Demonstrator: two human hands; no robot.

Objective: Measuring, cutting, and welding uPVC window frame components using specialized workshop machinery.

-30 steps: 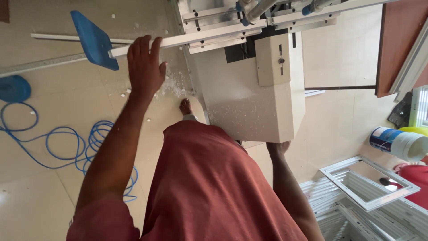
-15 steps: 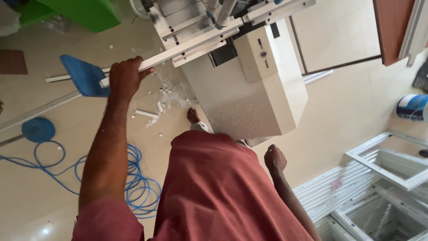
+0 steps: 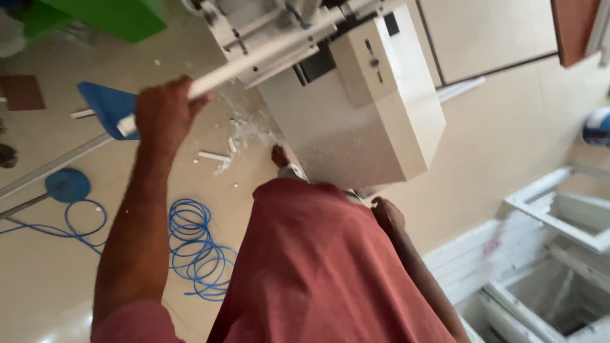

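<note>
My left hand point(image 3: 164, 111) is closed around a long white plastic profile bar point(image 3: 254, 60). The bar runs up to the right into the clamp of a white cutting machine point(image 3: 362, 127). A blue flat piece point(image 3: 105, 105) sits at the bar's near end, just beyond my fingers. My right hand point(image 3: 387, 216) hangs low beside my red garment point(image 3: 318, 273), close to the machine cabinet's lower corner. Its fingers are curled and nothing shows in them.
A coil of blue hose point(image 3: 197, 248) and a blue round disc point(image 3: 67, 184) lie on the beige floor. White offcuts and chips point(image 3: 235, 136) are scattered near my foot point(image 3: 279, 155). A green box point(image 3: 108, 16) is at top left, with stacked white window frames point(image 3: 559, 216) at right.
The view has swung and drawn closer to the machine. My left hand keeps its grip on the bar. My right hand has come off the cabinet's lower edge and dropped beside me.
</note>
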